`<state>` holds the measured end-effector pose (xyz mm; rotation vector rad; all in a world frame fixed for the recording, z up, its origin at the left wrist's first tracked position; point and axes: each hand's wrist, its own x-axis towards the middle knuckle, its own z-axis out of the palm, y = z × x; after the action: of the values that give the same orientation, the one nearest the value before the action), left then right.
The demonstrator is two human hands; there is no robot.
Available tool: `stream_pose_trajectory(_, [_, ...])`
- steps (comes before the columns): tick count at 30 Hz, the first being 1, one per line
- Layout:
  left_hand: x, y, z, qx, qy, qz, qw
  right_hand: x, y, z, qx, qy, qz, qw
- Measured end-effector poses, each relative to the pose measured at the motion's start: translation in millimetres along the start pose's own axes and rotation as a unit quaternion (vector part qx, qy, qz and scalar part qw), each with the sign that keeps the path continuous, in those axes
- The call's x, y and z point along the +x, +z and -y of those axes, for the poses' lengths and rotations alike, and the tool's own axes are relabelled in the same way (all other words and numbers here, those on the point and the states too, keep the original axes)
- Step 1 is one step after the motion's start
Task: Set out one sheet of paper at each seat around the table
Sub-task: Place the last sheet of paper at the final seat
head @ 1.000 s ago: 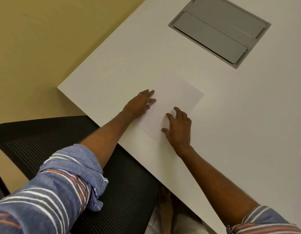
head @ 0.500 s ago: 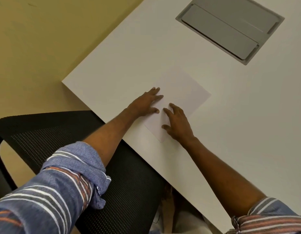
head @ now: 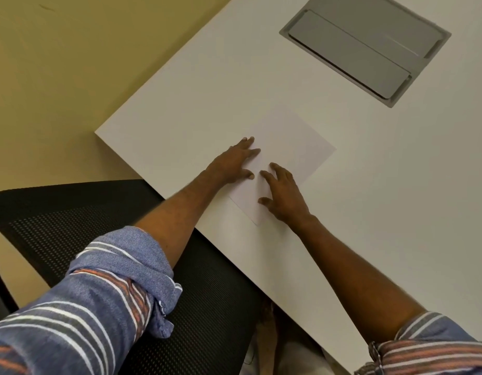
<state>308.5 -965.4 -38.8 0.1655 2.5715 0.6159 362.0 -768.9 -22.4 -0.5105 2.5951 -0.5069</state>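
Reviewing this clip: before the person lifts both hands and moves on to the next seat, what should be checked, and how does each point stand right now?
1. The white sheet of paper lies flat on the white table: ok.
2. The whole sheet is on the tabletop, inside the near edge: ok.
3. The sheet sits in front of the black mesh office chair: ok.
4. The sheet is clear of the grey rectangular cable hatch: ok.
5. The left hand and right hand rest open on the sheet, not gripping it: ok.
6. More sheets are ready for the other seats: cannot tell, none in view.
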Motion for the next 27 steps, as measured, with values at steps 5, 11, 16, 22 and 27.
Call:
stream_pose_trajectory(5, [-1,1,0,-0.015,-0.025,-0.019,0.999,12,-8,-9,-0.017,-0.034,0.02,0.999])
stream_pose_trajectory(11, [7,-4,1,-0.003,-0.031,-0.017,0.999,23,-14,-14,-0.018,-0.044,0.03,0.998])
stream_pose_trajectory(16, [13,-12,-2,0.017,-0.018,0.008,1.0,29,-12,-8,-0.015,-0.033,0.015,0.999])
stream_pose_trajectory(22, [18,-20,-10,0.043,0.003,0.057,0.997,37,-14,-7,-0.01,-0.031,0.017,0.999])
stream_pose_trajectory(27, [20,-15,-14,0.08,0.01,0.074,0.994,40,-12,-8,-0.003,-0.023,0.014,1.0])
